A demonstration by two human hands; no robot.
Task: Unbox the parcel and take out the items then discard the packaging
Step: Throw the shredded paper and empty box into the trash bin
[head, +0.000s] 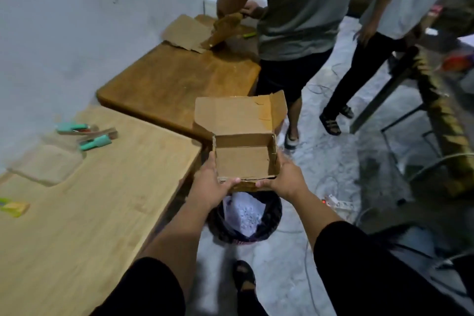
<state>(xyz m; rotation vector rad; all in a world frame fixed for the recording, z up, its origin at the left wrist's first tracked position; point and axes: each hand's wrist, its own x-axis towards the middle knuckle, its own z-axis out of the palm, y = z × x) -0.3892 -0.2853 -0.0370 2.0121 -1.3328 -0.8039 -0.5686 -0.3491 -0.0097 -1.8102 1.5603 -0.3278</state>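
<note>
Black short sleeves (143, 287) cover both upper arms (forearms bare); a dark strapped sandal (245, 277) is on one foot.

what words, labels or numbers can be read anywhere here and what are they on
None can be read.
cardboard box, held open over the bin: plain inside, no print visible.
white packaging in the bin: dark speckled marks, too blurred to read.
yellow-green packet on the light table: no legible print.
white power strip on the floor: too small to read.
</note>
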